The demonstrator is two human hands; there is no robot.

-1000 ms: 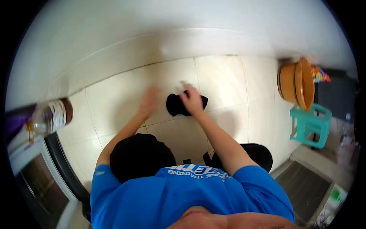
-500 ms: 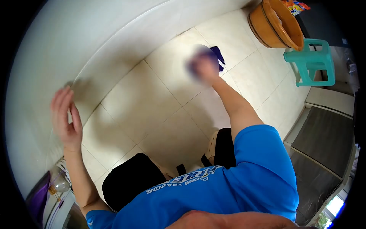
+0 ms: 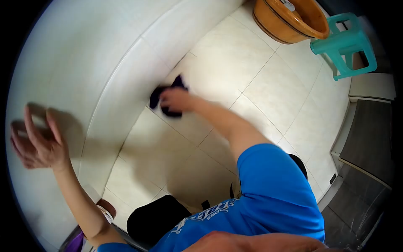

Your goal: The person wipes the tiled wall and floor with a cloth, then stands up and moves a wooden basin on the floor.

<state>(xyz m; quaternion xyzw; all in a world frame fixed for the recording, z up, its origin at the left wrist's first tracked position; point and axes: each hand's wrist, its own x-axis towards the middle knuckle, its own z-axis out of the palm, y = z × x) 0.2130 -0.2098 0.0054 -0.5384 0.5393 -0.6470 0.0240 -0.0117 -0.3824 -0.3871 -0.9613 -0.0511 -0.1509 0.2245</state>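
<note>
A dark purple cloth (image 3: 171, 110) lies bunched on the tiled floor (image 3: 218, 96), close to the foot of the white wall (image 3: 105, 54). My right hand (image 3: 176, 100) presses on the cloth, its fingers curled into the fabric and slightly blurred. At the far left, my left hand (image 3: 42, 145) is at the white wall with its fingers spread and nothing in it. Its shadow falls on the wall beside the fingers.
An orange-brown basin (image 3: 279, 25) stands at the top right beside a turquoise stool (image 3: 350, 42). Dark-fronted cabinets (image 3: 367, 138) line the right side. A jar with a brown lid (image 3: 106, 208) and something purple (image 3: 74, 241) are at the lower left.
My right hand and the cloth have moved left, nearer the wall. My left hand has gone from in front of the wall to farther left, against it. The view has shifted and turned.
</note>
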